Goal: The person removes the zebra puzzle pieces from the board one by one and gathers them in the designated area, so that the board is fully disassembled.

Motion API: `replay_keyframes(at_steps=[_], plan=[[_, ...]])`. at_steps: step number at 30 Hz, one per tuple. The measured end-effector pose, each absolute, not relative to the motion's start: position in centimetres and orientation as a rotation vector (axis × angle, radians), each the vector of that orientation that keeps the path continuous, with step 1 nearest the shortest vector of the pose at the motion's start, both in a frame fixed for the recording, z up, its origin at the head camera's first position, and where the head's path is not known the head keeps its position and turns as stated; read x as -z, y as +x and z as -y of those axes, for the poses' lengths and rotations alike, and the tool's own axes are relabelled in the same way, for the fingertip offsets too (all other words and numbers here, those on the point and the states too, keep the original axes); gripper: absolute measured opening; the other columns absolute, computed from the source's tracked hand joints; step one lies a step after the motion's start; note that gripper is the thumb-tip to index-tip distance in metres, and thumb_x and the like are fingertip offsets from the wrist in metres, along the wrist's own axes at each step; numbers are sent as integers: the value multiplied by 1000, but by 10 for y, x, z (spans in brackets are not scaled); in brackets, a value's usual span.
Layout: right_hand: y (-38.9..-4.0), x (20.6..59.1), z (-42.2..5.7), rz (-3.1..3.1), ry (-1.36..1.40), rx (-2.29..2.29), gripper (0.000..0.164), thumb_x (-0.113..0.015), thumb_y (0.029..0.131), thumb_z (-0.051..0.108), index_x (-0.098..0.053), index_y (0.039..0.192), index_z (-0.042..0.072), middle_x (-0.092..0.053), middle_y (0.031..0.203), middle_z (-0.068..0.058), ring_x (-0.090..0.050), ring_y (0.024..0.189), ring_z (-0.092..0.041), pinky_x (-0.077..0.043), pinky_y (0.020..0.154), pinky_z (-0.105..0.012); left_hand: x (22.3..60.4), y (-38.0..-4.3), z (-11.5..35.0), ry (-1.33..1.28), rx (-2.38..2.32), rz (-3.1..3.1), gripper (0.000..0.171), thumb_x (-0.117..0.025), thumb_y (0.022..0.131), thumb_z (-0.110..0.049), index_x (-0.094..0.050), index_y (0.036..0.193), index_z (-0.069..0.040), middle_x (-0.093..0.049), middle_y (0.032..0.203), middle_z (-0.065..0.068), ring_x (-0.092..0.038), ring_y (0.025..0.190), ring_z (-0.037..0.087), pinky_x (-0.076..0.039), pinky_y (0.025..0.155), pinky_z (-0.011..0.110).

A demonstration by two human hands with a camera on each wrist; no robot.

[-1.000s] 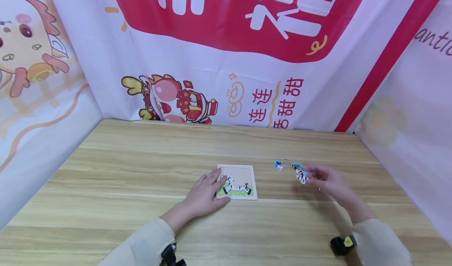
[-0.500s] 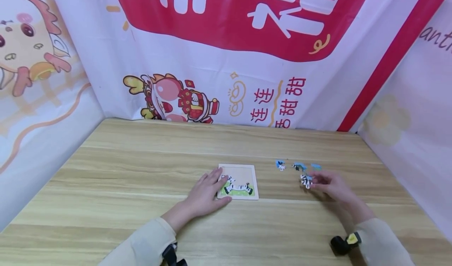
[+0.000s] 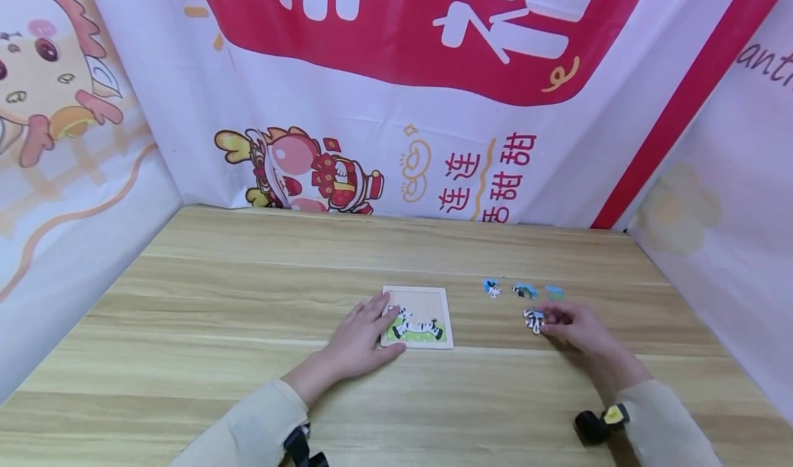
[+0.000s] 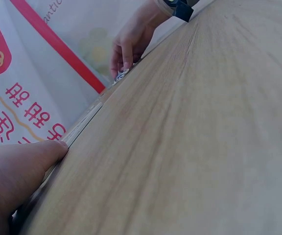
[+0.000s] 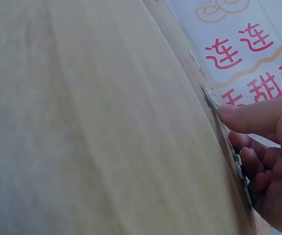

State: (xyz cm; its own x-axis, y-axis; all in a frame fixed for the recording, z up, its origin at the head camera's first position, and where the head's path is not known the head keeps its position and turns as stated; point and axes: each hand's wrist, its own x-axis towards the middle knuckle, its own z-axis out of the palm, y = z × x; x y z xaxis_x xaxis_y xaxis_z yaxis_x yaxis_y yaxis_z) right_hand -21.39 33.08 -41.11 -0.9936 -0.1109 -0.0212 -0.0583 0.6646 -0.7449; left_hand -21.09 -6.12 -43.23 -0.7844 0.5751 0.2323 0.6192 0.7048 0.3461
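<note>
A square zebra puzzle board (image 3: 449,319) lies on the table with a pale rim. Part of a zebra on green shows in its lower half, bare wood above. My left hand (image 3: 359,339) rests with extended fingers across the board's left edge; in the left wrist view its thumb (image 4: 53,149) lies along that edge. To the right, thumb and fingers of my right hand (image 3: 582,329) pinch a black-and-white striped puzzle piece (image 3: 533,321), low at the tabletop. Whether it touches the wood I cannot tell. The right wrist view shows the piece (image 5: 210,98) edge-on at the thumb tip.
Behind the right hand, three loose puzzle pieces lie in a row: a blue-and-striped one (image 3: 492,288), a blue-and-dark one (image 3: 524,291) and a blue-green one (image 3: 554,293). Printed cloth (image 3: 372,102) hangs along the back and both sides of the wooden table (image 3: 260,274).
My right hand has brought the striped piece a little nearer and lower, away from the row. The blue-green piece behind it has come into view. My left hand stays on the board.
</note>
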Motion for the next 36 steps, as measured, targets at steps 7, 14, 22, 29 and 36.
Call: replay_keyframes(at_steps=[7,14,22,29,36], plan=[[-215,411,-328,-2814,-198,1239,36,-64,75,6,-55,108,-4,-50,77,-8,-44,64,-17,-40,49,-23,431,-210,61,-984,632,2811,65,-46,82,-51,-38,130,-7,-21,138,16,-16,126,28,-10,100,44],[-216,410,-326,-2800,-186,1236,34,-63,75,3,-54,106,-6,-48,76,-8,-43,65,-17,-40,49,-23,430,-210,61,-986,633,2811,65,-47,82,-49,-38,130,-6,-21,138,16,-16,126,28,-10,100,45],[-215,405,-325,-2721,-115,1295,35,-59,80,10,-50,111,-4,-49,78,-10,-46,65,-17,-41,52,-24,431,-210,61,-983,630,2816,65,-46,82,-50,-38,130,-7,-21,138,16,-16,126,28,-11,100,44],[-216,401,-323,-2813,-86,1232,37,-53,86,24,-52,111,-2,-52,78,-10,-47,64,-20,-41,53,-28,432,-209,61,-983,632,2804,65,-47,82,-49,-39,130,-6,-22,138,17,-16,126,29,-11,100,45],[-213,388,-307,-2913,-92,1215,36,-53,86,27,-54,110,0,-54,84,-10,-46,73,-21,-41,58,-29,432,-210,61,-981,627,2798,65,-47,82,-49,-39,129,-6,-22,137,17,-17,126,29,-12,100,45]])
